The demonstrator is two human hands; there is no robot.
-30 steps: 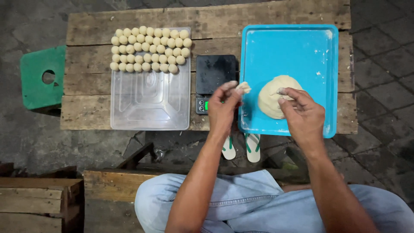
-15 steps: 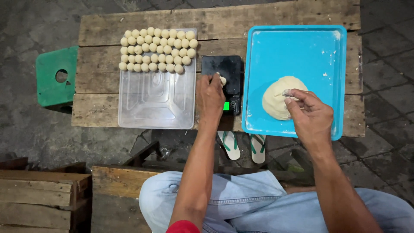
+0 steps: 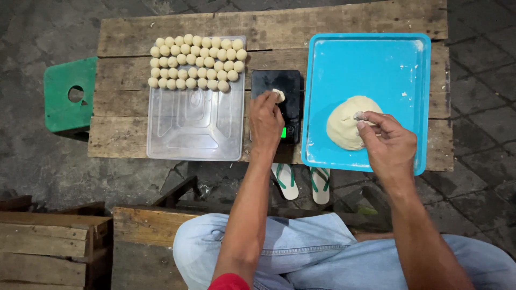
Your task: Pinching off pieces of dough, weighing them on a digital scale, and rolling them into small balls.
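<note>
My left hand (image 3: pixel 266 121) rests over a small black scale (image 3: pixel 279 102) and its fingertips touch a small piece of dough (image 3: pixel 278 95) lying on the scale's plate. My right hand (image 3: pixel 388 142) hovers over a pale mound of dough (image 3: pixel 344 122) on a blue tray (image 3: pixel 371 59), with thumb and fingers pinched at the mound's top edge. Whether a bit of dough is in that pinch is unclear. Several small dough balls (image 3: pixel 196 62) lie in rows at the far end of a clear plastic tray (image 3: pixel 193 129).
Everything stands on a low wooden plank table (image 3: pixel 269 24). A green stool (image 3: pixel 67 94) is at its left end. My sandalled feet (image 3: pixel 301 182) show under the table's near edge. A wooden bench (image 3: pixel 48 241) sits at the lower left.
My left hand carried the small dough piece from beside the mound over to the scale and set it on the plate. My right hand stayed pinching at the mound.
</note>
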